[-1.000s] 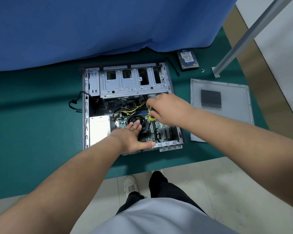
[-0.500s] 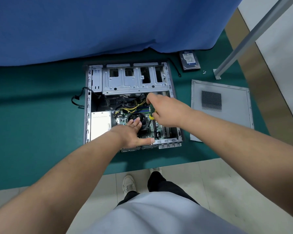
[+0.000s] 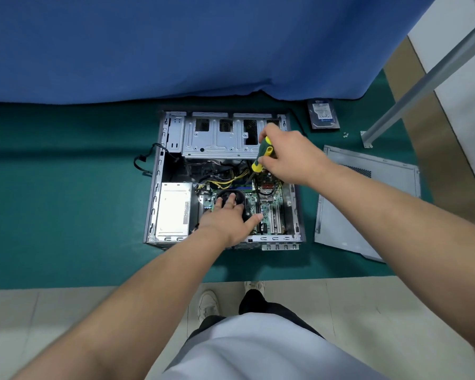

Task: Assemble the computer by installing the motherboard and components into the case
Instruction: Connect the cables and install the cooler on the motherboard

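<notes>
An open grey computer case (image 3: 156, 187) lies on its side on the green mat. Inside it sits the green motherboard (image 3: 269, 207) with a round black CPU fan (image 3: 237, 197), yellow and black cables (image 3: 225, 179) and a silver power supply (image 3: 173, 209). My left hand (image 3: 228, 218) rests flat on the fan, fingers straight. My right hand (image 3: 288, 157) grips a green and yellow screwdriver (image 3: 262, 157), whose tip points down at the board's far edge below the drive cage (image 3: 217, 138).
The case's grey side panel (image 3: 368, 209) lies on the mat to the right. A hard drive (image 3: 323, 114) and small screws (image 3: 346, 134) lie at the far right, by a slanted metal leg (image 3: 395, 111). A blue cloth (image 3: 176, 45) hangs behind. My shoes (image 3: 207, 304) stand on the tiled floor.
My right hand has lifted and tilted the screwdriver, so more of its handle shows above the board. My left hand stays on the fan. The view has drawn slightly back.
</notes>
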{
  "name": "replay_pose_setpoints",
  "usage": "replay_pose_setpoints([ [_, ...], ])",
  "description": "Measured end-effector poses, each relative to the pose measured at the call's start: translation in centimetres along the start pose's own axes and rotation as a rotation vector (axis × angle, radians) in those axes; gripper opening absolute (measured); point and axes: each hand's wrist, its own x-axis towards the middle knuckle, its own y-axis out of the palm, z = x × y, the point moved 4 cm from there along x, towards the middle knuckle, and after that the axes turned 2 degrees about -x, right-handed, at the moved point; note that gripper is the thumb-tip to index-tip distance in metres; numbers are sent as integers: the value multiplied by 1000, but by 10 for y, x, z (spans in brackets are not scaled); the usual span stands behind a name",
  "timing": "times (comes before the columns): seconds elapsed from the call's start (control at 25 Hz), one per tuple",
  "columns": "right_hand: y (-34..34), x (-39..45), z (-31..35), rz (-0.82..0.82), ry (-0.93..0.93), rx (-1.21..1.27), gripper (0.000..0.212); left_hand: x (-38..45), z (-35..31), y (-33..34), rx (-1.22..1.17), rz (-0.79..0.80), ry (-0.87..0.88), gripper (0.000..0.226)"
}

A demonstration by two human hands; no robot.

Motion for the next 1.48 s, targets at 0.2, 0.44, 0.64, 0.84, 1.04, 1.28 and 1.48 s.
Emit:
replay_pose_setpoints([
  [0.2,18,20,23,9,-37,66,28,-4,0,11,-4,22,-44,95],
  [0.44,45,33,42,78,-79,109,28,0,2,13,-8,47,-45,100],
  [0.64,54,42,46,118,-70,108,28,3,2,15,-28,44,-31,96],
  [0.84,57,44,46,148,-78,76,30,5,3,16,-36,50,-37,94],
  [1.04,56,43,47,151,-93,49,30,2,2,17,-31,-14,-28,88],
  [1.28,57,41,51,159,-141,6,31,-11,-3,21,27,-63,-22,94],
  [1.48,58,40,56,185,-183,-8,31,-11,-4,18,46,0,-39,95],
])
